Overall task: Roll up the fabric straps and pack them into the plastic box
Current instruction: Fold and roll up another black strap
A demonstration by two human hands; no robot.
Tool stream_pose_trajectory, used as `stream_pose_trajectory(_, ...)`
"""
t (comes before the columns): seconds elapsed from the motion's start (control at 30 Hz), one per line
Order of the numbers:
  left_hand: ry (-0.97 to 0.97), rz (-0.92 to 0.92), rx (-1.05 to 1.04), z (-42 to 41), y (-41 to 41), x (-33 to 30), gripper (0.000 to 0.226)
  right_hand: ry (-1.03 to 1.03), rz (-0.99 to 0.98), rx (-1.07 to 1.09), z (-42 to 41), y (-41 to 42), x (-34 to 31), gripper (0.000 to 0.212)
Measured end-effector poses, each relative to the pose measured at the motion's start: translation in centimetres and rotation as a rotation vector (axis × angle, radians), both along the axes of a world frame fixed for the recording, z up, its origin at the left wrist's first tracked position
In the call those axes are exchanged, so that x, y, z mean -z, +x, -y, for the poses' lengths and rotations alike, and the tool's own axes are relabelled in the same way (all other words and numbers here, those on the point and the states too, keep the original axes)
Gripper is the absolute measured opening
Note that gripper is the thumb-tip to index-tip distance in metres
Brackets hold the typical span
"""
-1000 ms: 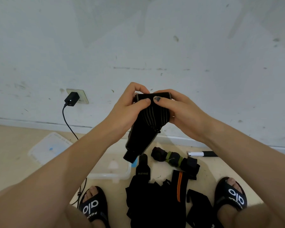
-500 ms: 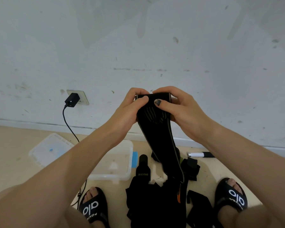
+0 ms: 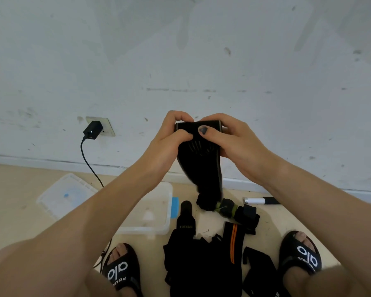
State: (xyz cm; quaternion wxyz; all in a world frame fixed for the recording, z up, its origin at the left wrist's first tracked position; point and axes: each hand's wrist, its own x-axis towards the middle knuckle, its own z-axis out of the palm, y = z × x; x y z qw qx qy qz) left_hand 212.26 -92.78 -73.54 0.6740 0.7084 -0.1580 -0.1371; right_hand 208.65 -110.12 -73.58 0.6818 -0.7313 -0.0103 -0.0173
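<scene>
A black fabric strap (image 3: 198, 166) with thin pale stripes hangs in the air before the wall. Its top end is partly rolled. My left hand (image 3: 169, 138) grips that roll from the left, and my right hand (image 3: 225, 136) grips it from the right, thumb laid over the front. The loose tail hangs down and is blurred. The clear plastic box (image 3: 159, 213) stands open on the floor below my left forearm, which hides much of it. More black straps (image 3: 204, 260) lie piled on the floor between my feet, one with an orange stripe (image 3: 234, 243).
The box lid (image 3: 62, 196) lies on the floor left of the box. A charger (image 3: 93, 130) sits in a wall socket, its cable (image 3: 88, 161) running down to the floor. A black-and-white pen-like tube (image 3: 259, 200) lies by the wall. My sandalled feet (image 3: 121, 269) (image 3: 300, 254) flank the strap pile.
The strap's hanging tail has got shorter as the roll in my hands has taken it up. Both hands stay at the same height before the wall.
</scene>
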Motion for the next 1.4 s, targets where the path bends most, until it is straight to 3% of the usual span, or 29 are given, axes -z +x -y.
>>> stream_pose_trajectory(0.13,-0.007,-0.092,0.006,0.4,-0.1,0.1,0.041,-0.009,0.047,-0.007,0.0,-0.1,-0.1,0.019)
stream_pose_trajectory(0.27,-0.039,-0.105,-0.008,0.4,0.0,-0.1,0.029,0.023,0.04,-0.028,0.3,-0.2,0.0,0.022)
stream_pose_trajectory(0.37,-0.027,-0.076,0.006,0.0,0.2,0.0,0.006,0.087,-0.061,-0.069,0.4,-0.2,-0.1,0.021)
stream_pose_trajectory(0.47,-0.01,-0.035,0.003,-0.1,0.0,0.1,0.015,0.057,-0.137,-0.072,0.1,-0.2,-0.2,0.025)
stream_pose_trajectory(0.8,-0.001,-0.105,-0.023,0.4,0.0,-0.1,0.029,-0.082,0.027,0.002,-0.1,-0.3,-0.1,0.012)
stream_pose_trajectory(1.03,0.122,0.0,-0.051,0.0,0.2,-0.1,0.006,0.032,-0.162,-0.046,-0.2,0.0,-0.5,0.03)
stream_pose_trajectory(1.2,0.164,0.094,-0.115,0.3,0.4,-1.1,0.01,0.229,-0.15,0.424,0.1,1.5,-1.7,0.047)
stream_pose_trajectory(1.4,0.136,-0.053,-0.034,1.5,-1.6,0.4,0.013,0.351,-0.404,0.184,-3.0,-0.5,-0.3,0.039)
